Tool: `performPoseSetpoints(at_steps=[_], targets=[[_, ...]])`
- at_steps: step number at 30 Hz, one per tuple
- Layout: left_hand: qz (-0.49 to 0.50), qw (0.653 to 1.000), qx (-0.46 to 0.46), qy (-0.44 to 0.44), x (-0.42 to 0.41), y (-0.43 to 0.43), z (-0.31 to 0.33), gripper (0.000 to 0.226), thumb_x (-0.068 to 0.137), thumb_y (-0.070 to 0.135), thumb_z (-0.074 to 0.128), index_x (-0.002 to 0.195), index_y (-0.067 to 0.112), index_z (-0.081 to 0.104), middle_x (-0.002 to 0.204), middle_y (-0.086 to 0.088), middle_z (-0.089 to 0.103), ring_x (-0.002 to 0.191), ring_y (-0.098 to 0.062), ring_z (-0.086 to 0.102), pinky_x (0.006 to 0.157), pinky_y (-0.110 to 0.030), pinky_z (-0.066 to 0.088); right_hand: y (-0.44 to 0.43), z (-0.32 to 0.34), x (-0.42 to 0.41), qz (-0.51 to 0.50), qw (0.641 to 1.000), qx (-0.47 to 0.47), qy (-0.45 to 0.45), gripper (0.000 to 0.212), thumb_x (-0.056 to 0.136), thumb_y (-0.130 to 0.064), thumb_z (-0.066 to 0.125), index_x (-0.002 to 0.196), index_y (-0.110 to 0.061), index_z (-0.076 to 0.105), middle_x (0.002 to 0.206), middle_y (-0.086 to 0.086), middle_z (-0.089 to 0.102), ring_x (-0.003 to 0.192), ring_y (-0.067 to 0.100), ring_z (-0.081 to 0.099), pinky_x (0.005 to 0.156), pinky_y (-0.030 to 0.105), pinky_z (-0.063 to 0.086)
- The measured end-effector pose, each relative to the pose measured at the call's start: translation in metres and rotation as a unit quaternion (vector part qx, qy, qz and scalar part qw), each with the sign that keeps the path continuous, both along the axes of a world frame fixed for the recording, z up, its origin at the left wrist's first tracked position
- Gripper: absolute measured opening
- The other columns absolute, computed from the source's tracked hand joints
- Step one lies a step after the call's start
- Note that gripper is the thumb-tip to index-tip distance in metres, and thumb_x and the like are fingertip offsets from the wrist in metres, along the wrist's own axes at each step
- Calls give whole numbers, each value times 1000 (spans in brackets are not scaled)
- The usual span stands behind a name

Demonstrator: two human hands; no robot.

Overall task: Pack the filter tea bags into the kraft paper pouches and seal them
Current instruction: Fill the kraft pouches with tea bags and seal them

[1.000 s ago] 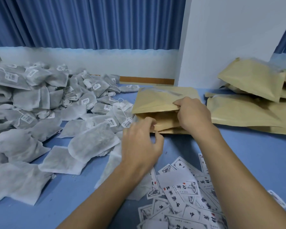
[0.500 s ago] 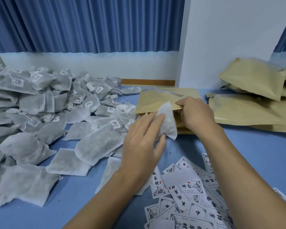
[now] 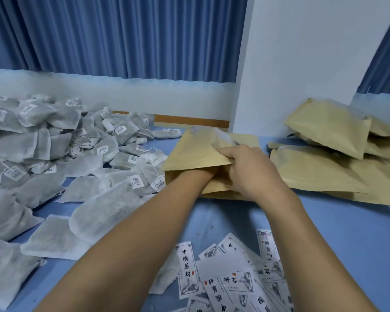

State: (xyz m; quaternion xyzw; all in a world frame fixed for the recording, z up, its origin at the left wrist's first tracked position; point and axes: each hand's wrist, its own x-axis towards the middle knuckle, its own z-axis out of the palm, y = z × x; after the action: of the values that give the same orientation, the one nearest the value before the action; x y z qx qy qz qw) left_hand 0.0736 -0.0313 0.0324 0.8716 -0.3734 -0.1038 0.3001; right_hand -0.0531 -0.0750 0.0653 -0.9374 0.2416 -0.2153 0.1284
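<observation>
- Tabletop (image 3: 324,233): blue sheet, carries everything.
- Filter tea bags (image 3: 54,154): loose heap over the left half of the tabletop, from the far edge to the near-left corner. Many have tagged strings that cross one another. Risk: a string snags a neighbour, so a second bag trails out at the next pick.
- Stacked kraft pouches (image 3: 324,172): piled at the right edge, overlapping and leaning. Cannot tell whether they are filled or sealed.
- Open pouch (image 3: 196,152): lies mid-tabletop towards the far edge, just beside the heap, mouth facing the person. Top panel lifted.
- Printed labels (image 3: 230,284): scattered at the near edge, under the forearms. Risk: a sleeveless arm drags some off the edge.
- Left forearm (image 3: 144,221): runs into the pouch mouth. The left hand is hidden inside, so its grip cannot be told, nor whether a bag is in it.
- Right hand (image 3: 254,174): fingers curled round the pouch's upper lip, holding the mouth open.
- Judgement: loading step, sealing not yet done.
- Failure modes: lip creases or tears under the pinch and spoils the seal. A bag sits bunched near the mouth, or its string hangs across the seal line. The pouch slides away on the smooth sheet as the arm pushes in.
</observation>
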Motion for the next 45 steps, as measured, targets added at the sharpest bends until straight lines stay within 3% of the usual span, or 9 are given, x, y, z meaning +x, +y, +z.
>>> performPoseSetpoints(at_steps=[7, 13, 17, 22, 29, 31, 35, 42, 45], targets=[[-21, 950, -278, -143, -63, 24, -5, 16, 92, 15, 53, 102, 15, 66, 95, -6, 70, 90, -26, 64, 81, -38, 50, -27, -1, -3, -60, 994, 46, -80, 64, 89, -9, 40, 140, -46, 52, 132, 2, 64, 116, 32, 56, 96, 38, 49], [129, 817, -433, 358, -105, 81, -26, 41, 78, 47, 71, 82, 15, 47, 56, -4, 44, 44, -18, 41, 44, -29, 33, -21, 1, -1, -50, 989, 61, -123, 71, 89, 1, 34, 137, -46, 55, 133, 3, 63, 116, 28, 58, 95, 34, 50], [180, 744, -364, 531, -91, 94, -13, 76, 66, 83, 61, 91, 12, 50, 71, -12, 55, 48, -29, 61, 42, -32, 47, -6, 2, -2, -24, 989, 35, -139, 70, 85, 2, 34, 132, -43, 62, 134, 2, 64, 120, 26, 59, 99, 30, 48], [177, 789, -300, 506, -68, 111, -11, 76, 66, 92, 50, 60, 17, 41, 54, -7, 42, 44, -23, 48, 42, -25, 43, -2, 4, -9, -25, 987, 25, -155, 67, 88, 0, 36, 131, -43, 62, 128, 1, 67, 114, 27, 60, 95, 34, 50], [128, 679, -398, 603, -46, 108, -2, 25, 105, 20, 47, 120, 5, 59, 96, -18, 73, 66, -31, 75, 50, -35, 60, 2, -16, -33, 62, 991, -113, -18, 65, 87, -2, 50, 132, -48, 58, 122, -5, 70, 119, 16, 53, 111, 39, 35], [145, 606, -484, 615, -44, 108, -7, 20, 105, 13, 47, 119, 5, 59, 98, -16, 73, 65, -27, 75, 51, -34, 60, -12, -29, -47, 91, 982, -150, 64, 49, 98, -15, 48, 133, -48, 56, 129, -14, 65, 125, 6, 54, 122, 40, 10], [149, 606, -496, 603, -56, 102, -24, 22, 106, 19, 48, 122, 8, 58, 110, -17, 72, 72, -31, 76, 53, -34, 60, -18, -47, -75, 24, 993, 57, -97, 51, 91, -77, 36, 131, -51, 54, 138, -31, 53, 124, -9, 49, 103, 32, 39], [84, 690, -471, 543, -65, 102, -44, 28, 104, 28, 52, 125, 12, 58, 107, -15, 75, 88, -37, 75, 58, -33, 59, 1, -58, -82, -64, 731, 630, -253, 23, 94, -24, 67, 101, -2, 68, 83, 10, 74, 55, 10, 59, 42, 21, 42], [118, 638, -519, 557, -68, 103, -43, 30, 103, 25, 53, 127, 7, 59, 100, -11, 77, 78, -28, 76, 56, -29, 58, 6, -62, -88, 2, 686, 656, -315, 12, 93, -12, 65, 92, -2, 72, 77, 12, 68, 53, 7, 51, 41, 17, 39]])
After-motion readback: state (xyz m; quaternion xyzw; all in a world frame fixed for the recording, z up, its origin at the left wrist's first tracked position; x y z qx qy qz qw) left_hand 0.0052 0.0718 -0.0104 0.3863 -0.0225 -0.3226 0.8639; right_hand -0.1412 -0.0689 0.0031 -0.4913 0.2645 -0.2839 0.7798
